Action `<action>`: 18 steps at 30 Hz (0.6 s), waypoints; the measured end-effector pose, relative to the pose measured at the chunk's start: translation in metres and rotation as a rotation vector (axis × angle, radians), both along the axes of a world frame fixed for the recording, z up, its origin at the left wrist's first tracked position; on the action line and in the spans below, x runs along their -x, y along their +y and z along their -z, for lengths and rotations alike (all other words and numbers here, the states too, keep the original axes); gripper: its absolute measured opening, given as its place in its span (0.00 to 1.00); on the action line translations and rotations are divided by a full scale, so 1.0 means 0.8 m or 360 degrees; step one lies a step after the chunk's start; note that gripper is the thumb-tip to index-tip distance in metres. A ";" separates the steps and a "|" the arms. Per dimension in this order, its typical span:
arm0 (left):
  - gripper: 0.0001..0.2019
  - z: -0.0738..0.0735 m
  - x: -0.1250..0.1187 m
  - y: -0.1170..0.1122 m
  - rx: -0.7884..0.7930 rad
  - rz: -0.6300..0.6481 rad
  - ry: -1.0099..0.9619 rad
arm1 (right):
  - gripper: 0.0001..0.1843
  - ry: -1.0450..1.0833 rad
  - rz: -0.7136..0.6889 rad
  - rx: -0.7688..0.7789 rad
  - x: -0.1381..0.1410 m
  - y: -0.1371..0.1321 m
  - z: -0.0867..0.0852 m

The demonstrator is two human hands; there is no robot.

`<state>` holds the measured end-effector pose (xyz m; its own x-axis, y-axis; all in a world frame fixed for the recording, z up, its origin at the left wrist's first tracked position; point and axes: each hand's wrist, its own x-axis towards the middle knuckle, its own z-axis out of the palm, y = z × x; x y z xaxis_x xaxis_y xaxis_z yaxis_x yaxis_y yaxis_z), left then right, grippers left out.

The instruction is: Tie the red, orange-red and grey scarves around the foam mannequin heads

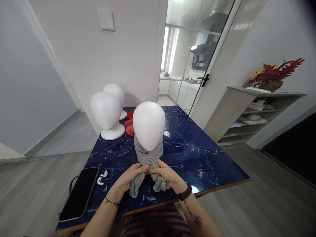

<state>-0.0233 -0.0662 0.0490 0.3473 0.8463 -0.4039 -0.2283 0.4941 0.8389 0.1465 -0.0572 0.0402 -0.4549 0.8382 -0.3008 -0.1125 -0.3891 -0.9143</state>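
A white foam mannequin head stands upright on the blue marbled table in front of me. Wrapped around its neck is a grey scarf, crossed at the front, with its two ends hanging toward me. My left hand grips the scarf on the left of the crossing, fingers closed on the cloth. On the other side my right hand pinches the scarf as well, its thumb near my left thumb. The fingers underneath are partly hidden by the fabric. The head's base is hidden behind scarf and hands.
Two more foam heads, a nearer one and a farther one, stand at the back left. Red cloth lies behind the middle head. A phone and white earbuds rest at the left of the table.
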 end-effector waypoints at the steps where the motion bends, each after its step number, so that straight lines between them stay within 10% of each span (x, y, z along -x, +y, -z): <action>1: 0.13 0.002 -0.004 0.002 -0.0009 -0.0030 0.0043 | 0.22 -0.0024 -0.0020 -0.0019 -0.001 -0.002 -0.001; 9: 0.13 0.012 -0.032 0.021 0.0392 -0.0345 -0.0294 | 0.21 -0.0795 0.0276 -0.0910 0.000 -0.036 -0.009; 13: 0.09 0.012 -0.038 0.029 0.0647 -0.0467 -0.0455 | 0.29 -0.0825 0.0156 -0.0893 -0.004 -0.056 -0.004; 18: 0.06 0.001 -0.035 0.029 0.0651 -0.0649 -0.0511 | 0.12 -0.0914 0.0344 -0.0925 -0.019 -0.050 0.021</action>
<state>0.0048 -0.0427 0.0484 0.1881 0.7358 -0.6506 -0.6721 0.5794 0.4610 0.1618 -0.0972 0.0233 -0.1747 0.9822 0.0694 0.4132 0.1371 -0.9003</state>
